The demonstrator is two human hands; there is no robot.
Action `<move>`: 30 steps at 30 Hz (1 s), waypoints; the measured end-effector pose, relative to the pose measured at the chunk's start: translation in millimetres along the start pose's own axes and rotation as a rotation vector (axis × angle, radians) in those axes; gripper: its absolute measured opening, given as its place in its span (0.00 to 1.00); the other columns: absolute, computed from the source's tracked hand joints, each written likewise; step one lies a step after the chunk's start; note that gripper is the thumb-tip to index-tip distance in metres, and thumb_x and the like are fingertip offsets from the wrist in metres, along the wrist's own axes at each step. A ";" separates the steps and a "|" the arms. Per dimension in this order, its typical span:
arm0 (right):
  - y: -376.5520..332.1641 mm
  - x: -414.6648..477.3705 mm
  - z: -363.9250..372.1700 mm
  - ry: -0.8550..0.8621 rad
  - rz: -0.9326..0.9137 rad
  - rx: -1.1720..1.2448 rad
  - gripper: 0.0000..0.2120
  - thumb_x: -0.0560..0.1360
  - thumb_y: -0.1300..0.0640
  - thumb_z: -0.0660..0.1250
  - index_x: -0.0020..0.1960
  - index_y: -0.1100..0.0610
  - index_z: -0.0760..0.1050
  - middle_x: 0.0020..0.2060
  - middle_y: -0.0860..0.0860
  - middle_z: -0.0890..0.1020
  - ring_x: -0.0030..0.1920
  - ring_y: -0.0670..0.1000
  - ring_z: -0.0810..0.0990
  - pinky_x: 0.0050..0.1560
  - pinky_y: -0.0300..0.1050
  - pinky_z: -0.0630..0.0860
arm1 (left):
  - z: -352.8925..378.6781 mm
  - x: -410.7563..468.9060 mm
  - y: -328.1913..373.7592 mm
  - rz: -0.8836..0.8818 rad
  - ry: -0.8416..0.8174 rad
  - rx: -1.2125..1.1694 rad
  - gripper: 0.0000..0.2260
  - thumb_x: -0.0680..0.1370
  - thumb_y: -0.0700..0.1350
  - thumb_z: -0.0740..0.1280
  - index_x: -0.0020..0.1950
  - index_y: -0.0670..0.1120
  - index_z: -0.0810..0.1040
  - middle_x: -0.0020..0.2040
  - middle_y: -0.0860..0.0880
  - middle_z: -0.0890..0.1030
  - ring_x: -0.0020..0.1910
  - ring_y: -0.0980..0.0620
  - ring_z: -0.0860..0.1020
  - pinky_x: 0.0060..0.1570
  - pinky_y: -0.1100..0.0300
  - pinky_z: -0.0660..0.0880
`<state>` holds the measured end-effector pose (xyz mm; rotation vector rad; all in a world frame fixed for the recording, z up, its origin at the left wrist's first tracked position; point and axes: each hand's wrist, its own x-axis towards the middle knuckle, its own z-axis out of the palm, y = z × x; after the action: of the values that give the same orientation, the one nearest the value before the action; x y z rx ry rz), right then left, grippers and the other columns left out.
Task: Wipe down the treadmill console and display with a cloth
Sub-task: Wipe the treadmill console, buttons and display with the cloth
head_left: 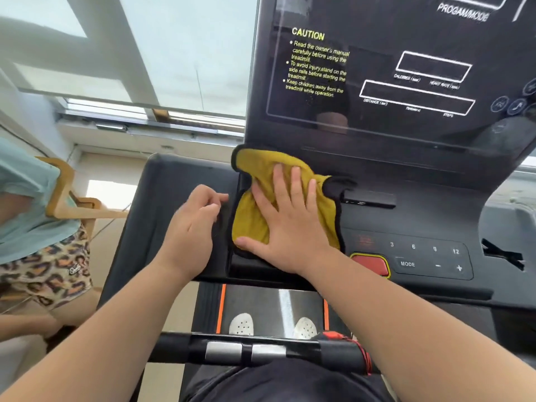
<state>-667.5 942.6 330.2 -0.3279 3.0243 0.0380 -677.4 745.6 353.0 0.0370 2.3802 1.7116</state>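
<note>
pressing one yellow cloth (261, 204) flat on console (174, 192): right hand (290, 227).

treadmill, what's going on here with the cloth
A person standing on the treadmill presses a yellow cloth flat against the console with the right hand, fingers spread, just below the display. The left hand sits beside the cloth, loosely curled and holding nothing. The red button to the right is uncovered.
</note>
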 end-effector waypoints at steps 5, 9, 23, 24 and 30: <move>-9.6 -42.1 10.9 -0.040 -0.219 0.053 0.41 0.77 0.26 0.52 0.84 0.44 0.50 0.84 0.50 0.48 0.83 0.59 0.43 0.80 0.68 0.43 | 1.6 9.6 3.9 0.034 0.033 -0.009 0.19 0.77 0.51 0.53 0.66 0.54 0.72 0.63 0.55 0.78 0.60 0.56 0.76 0.60 0.55 0.71; 21.0 -79.8 20.2 -0.028 -0.115 0.043 0.37 0.80 0.27 0.46 0.83 0.42 0.49 0.84 0.51 0.48 0.83 0.59 0.44 0.79 0.69 0.48 | 7.3 20.6 14.3 0.078 -0.008 0.034 0.26 0.79 0.52 0.52 0.78 0.55 0.66 0.70 0.57 0.73 0.70 0.62 0.70 0.69 0.62 0.65; 25.0 21.1 -0.8 0.148 -0.155 0.000 0.40 0.78 0.26 0.51 0.83 0.45 0.54 0.84 0.54 0.46 0.82 0.63 0.40 0.78 0.66 0.30 | 13.2 51.2 36.6 0.144 -0.048 -0.099 0.19 0.85 0.47 0.49 0.74 0.61 0.68 0.68 0.66 0.75 0.70 0.62 0.71 0.70 0.65 0.68; 25.9 24.1 -0.7 0.133 -0.255 -0.013 0.39 0.79 0.27 0.51 0.84 0.46 0.55 0.84 0.53 0.47 0.82 0.61 0.39 0.78 0.64 0.29 | 13.2 53.0 37.6 0.162 -0.034 -0.051 0.19 0.87 0.45 0.49 0.76 0.58 0.66 0.70 0.63 0.74 0.71 0.62 0.70 0.72 0.61 0.67; 57.7 53.8 -16.6 0.164 -0.569 -0.207 0.40 0.78 0.27 0.52 0.83 0.49 0.57 0.83 0.52 0.58 0.83 0.57 0.46 0.80 0.57 0.31 | 13.3 76.7 68.6 0.185 0.045 -0.111 0.27 0.81 0.65 0.46 0.75 0.59 0.69 0.72 0.59 0.74 0.71 0.58 0.72 0.73 0.46 0.66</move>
<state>-733.8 986.9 342.0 -1.2456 2.9579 0.2911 -756.9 791.2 401.6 0.2098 2.3736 1.9444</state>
